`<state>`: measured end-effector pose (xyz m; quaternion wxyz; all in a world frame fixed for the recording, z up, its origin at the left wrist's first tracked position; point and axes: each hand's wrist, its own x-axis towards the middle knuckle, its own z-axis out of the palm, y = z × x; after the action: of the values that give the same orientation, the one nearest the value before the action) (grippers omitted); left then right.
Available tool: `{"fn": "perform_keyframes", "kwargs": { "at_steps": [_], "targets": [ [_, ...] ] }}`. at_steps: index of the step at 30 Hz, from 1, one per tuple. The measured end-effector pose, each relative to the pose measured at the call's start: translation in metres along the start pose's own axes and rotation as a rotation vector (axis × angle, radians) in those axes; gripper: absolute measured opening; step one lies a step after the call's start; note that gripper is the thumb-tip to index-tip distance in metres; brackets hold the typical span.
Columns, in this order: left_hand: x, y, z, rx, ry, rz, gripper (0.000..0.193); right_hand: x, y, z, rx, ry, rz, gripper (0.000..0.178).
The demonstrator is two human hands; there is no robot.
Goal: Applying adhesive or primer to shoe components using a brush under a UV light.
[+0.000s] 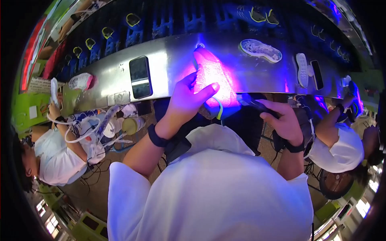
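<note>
Left hand: the left hand reaches up and inward from a slanting forearm, back of the hand up, thumb laid across the shoe.
Left grip: pinching the shoe between thumb and fingers, the fingers partly hidden along its left side.
Shoe: at the near edge of the metal tabletop, toe pointing away, heel end out past the edge, bathed in pink-violet light.
Right hand: the right hand angles up and to the left from a steeper forearm, wrist lower than the left one.
Right grip: closed around the dark handle of a brush, thumb alongside.
Brush tip: just beside the shoe's heel, perhaps touching; glare makes this hard to tell.
Tabletop left: a dark phone lies flat.
</note>
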<state>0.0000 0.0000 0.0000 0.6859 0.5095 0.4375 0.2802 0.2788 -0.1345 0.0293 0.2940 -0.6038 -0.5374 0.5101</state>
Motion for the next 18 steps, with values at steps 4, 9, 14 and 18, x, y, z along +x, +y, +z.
{"fn": "perform_keyframes", "kwargs": {
  "at_steps": [4,9,14,18],
  "targets": [
    [0.005,-0.007,0.006,0.059,0.02,-0.058,0.056,-0.005,0.009,0.0,-0.053,0.087,-0.09,0.04],
    [0.0,0.005,0.011,-0.232,-0.029,-0.237,0.037,-0.006,0.003,-0.002,-0.08,0.149,-0.071,0.042],
    [-0.007,-0.001,0.005,-0.462,-0.046,-0.376,0.037,0.005,-0.015,-0.004,-0.286,0.207,-0.265,0.04],
    [-0.016,-0.002,0.001,-0.621,-0.106,-0.389,0.044,0.01,-0.045,-0.007,-0.368,0.167,-0.226,0.041]
  ]
}}
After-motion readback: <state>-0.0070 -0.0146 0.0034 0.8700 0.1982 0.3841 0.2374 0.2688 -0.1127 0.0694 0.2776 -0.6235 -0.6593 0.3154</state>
